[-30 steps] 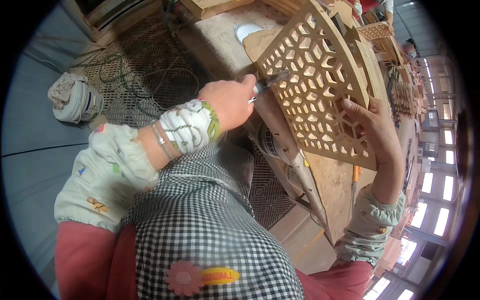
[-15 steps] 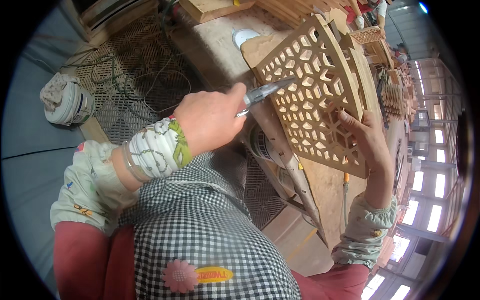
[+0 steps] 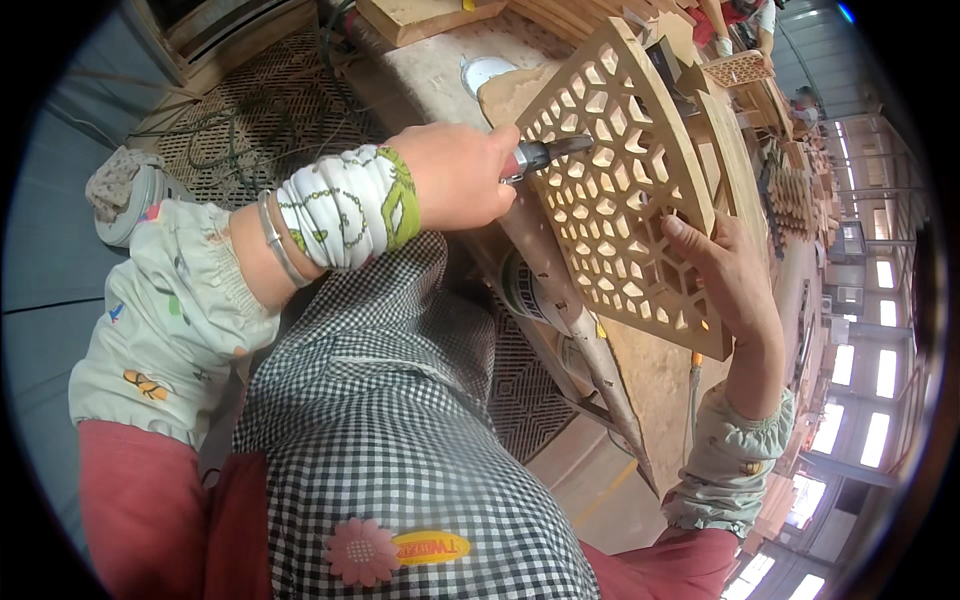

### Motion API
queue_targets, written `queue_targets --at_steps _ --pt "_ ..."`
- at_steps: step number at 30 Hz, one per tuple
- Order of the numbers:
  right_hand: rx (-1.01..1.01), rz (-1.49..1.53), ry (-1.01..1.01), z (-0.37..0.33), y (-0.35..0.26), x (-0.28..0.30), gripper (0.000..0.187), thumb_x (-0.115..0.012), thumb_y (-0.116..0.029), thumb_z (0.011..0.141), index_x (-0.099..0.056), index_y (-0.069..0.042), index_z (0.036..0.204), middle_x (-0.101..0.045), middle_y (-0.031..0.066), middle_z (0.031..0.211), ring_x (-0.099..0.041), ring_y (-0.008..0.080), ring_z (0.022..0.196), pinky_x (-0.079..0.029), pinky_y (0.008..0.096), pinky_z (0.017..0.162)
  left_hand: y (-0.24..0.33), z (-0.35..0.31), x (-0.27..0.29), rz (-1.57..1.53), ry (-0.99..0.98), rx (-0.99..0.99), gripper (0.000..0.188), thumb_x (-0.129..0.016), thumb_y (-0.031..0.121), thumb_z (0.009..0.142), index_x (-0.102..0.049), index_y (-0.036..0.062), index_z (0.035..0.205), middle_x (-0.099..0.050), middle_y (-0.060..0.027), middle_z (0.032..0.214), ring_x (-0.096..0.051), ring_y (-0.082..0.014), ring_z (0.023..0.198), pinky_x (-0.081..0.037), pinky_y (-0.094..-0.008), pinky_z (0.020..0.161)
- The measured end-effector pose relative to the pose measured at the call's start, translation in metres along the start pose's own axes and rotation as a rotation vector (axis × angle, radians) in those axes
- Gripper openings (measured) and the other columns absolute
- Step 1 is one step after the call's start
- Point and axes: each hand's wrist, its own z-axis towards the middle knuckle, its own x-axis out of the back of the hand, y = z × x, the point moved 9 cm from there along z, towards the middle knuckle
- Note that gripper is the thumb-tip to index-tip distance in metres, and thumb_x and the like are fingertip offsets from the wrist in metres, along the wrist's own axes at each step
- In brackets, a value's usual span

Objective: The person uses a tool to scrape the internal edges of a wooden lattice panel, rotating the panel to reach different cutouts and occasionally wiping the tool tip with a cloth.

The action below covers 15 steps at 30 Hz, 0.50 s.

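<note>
My left hand [image 3: 458, 175] is closed around a knife [image 3: 535, 157] with a red and grey handle, perhaps a utility knife. Its dark blade lies against or just over the openings of a wooden lattice panel [image 3: 660, 105], cut through with many-sided holes; contact is hard to tell. The panel tilts up over the workbench [image 3: 645, 390]. At its lower right edge, my right hand [image 3: 735, 275] grips it, thumb on the lattice face and fingers hidden behind. More wooden pieces [image 3: 720, 140] stand directly behind the panel.
A white bucket [image 3: 150, 205] topped with a cloth stands far left, near hoses on the floor mat. Under the bench edge is another bucket [image 3: 522, 287]. A round white disc [image 3: 487, 74] and a wooden board [image 3: 430, 18] lie behind. Another person handles a similar panel [image 3: 737, 69] at upper right.
My left hand has moved up and slightly right with the knife, turning it flatter across the lattice. The panel has shifted slightly, still in my right hand.
</note>
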Motion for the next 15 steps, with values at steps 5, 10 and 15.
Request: queue_targets --at_steps 5,10,15 --pt "-0.014 0.081 0.04 -0.003 0.002 0.003 0.038 -0.07 -0.039 0.102 -0.071 -0.001 0.097 -0.066 0.0007 0.072 -0.053 0.0059 0.058 -0.039 0.026 0.052 0.008 -0.012 0.004 0.067 -0.014 -0.049 0.038 -0.061 0.026 0.095 -0.052 -0.0014 0.12 -0.077 -0.019 0.101 -0.075 -0.0403 0.088 -0.059 -0.0512 0.079" --pt "-0.022 0.029 0.005 -0.001 0.004 0.004 0.037 -0.071 -0.038 0.102 -0.072 0.0 0.101 -0.067 0.001 0.074 -0.053 0.0058 0.059 -0.039 0.0259 0.053 0.018 -0.004 0.005 0.104 0.059 -0.047 0.035 -0.063 0.026 0.096 -0.053 0.0001 0.117 -0.076 -0.0179 0.088 -0.074 -0.039 0.079 -0.059 -0.0509 0.073" --pt "0.01 0.121 0.054 -0.004 0.01 0.004 0.033 -0.072 -0.032 0.102 -0.072 0.001 0.107 -0.066 0.0006 0.075 -0.053 0.0054 0.06 -0.04 0.0255 0.054 0.017 0.0 0.01 0.104 0.105 -0.068 0.034 -0.063 0.027 0.096 -0.053 0.0012 0.115 -0.075 -0.0191 0.084 -0.074 -0.0403 0.078 -0.058 -0.0526 0.069"
